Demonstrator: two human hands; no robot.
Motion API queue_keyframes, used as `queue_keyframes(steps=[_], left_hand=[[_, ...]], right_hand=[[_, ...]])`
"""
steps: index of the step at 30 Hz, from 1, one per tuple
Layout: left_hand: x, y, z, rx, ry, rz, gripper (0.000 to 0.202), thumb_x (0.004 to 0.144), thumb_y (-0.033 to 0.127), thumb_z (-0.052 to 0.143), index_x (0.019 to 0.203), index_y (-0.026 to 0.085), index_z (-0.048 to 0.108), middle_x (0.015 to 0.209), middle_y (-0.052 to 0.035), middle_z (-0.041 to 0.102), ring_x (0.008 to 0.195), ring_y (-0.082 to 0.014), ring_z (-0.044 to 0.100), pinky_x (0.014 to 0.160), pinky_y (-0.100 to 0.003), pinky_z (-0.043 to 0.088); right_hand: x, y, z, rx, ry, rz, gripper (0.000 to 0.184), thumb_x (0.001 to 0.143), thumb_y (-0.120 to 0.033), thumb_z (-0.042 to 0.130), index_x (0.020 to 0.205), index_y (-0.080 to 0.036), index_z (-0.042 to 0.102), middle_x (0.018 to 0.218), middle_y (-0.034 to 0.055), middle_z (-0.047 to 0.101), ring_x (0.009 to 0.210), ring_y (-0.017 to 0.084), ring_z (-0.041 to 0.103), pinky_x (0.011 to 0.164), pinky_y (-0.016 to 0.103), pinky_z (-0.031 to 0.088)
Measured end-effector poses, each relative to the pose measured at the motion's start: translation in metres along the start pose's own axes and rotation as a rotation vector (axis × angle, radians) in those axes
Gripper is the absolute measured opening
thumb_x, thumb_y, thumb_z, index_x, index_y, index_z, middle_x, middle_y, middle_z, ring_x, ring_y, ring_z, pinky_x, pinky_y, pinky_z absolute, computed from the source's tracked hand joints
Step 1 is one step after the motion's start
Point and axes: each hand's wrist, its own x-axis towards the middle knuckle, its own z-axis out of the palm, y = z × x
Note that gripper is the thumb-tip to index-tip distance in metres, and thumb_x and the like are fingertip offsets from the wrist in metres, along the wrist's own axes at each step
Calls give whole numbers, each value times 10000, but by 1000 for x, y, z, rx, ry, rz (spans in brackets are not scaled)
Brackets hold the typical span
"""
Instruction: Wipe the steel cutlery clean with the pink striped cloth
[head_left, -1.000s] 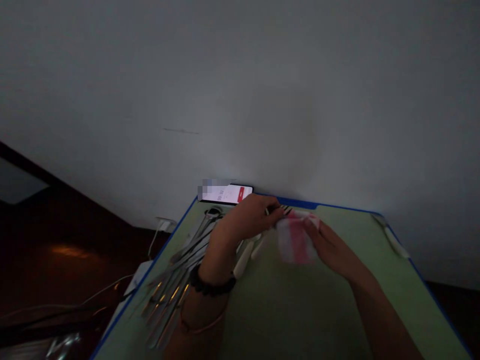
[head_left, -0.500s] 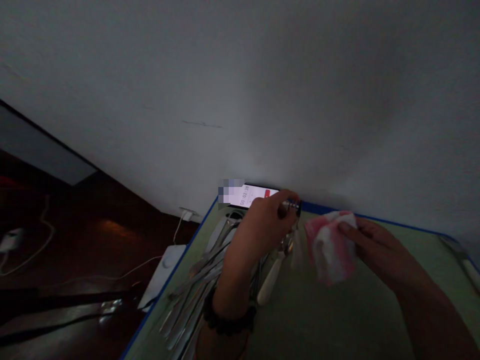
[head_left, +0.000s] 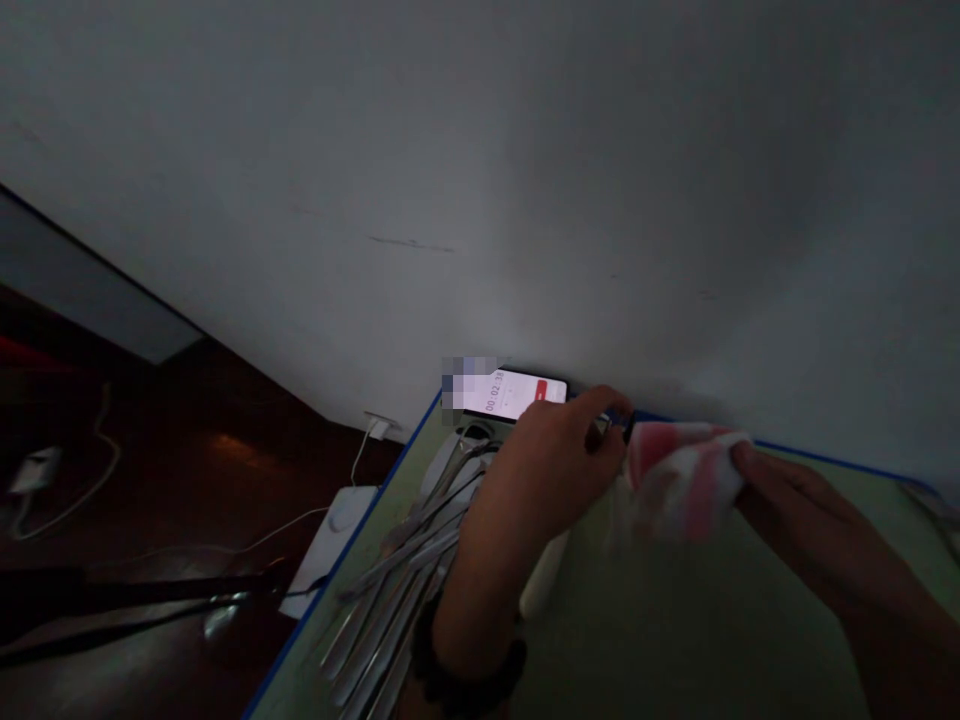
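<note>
My left hand (head_left: 559,450) is closed in a pinch on a small metal utensil near the far edge of a green board (head_left: 675,640); a white handle (head_left: 541,585) shows below it. My right hand (head_left: 795,510) grips a pink and white cloth (head_left: 679,475) and holds it against the utensil's end. A dark bead bracelet is on my left wrist. The scene is dim and the utensil is mostly hidden by my fingers and the cloth.
Several metal utensils (head_left: 405,580) lie in a pile on the left part of the blue-edged board. A lit phone (head_left: 514,392) leans at the wall behind the board. A white wall fills the background. Cables and a charger (head_left: 334,520) lie on the dark floor at left.
The view has swung left and my hands sit further right in it. The cloth has moved up against the utensil's tip, after being held slightly apart half a second ago.
</note>
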Motion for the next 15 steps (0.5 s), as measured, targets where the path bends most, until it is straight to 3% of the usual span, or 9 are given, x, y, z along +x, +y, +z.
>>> queue_keyframes(steps=[6,11,15], left_hand=[[0,9,1,23,32,39,182,835,185,468,973,223,580,636,26,631,533,-83,536,481,-171,356],[3,13,8,14,43,58,190,838,178,481,989,222,588,652,24,645,513,-75,528,485,-168,364],[4,13,6,-3,11,102,184,865,236,481,994,229,612,688,16,668,518,-74,539,499,-169,385]], right_hand=[[-5,-6,6,148,-107,104,427,809,-495,454,1109,-229,601,1053,94,644,1027,275,558,868,408,459],[-15,-19,17,-12,-252,148,455,802,-520,454,1042,-181,642,1049,104,649,1057,284,544,944,454,392],[-18,-25,15,-139,-249,132,466,769,-571,466,964,-207,681,998,92,671,1024,295,565,937,434,409]])
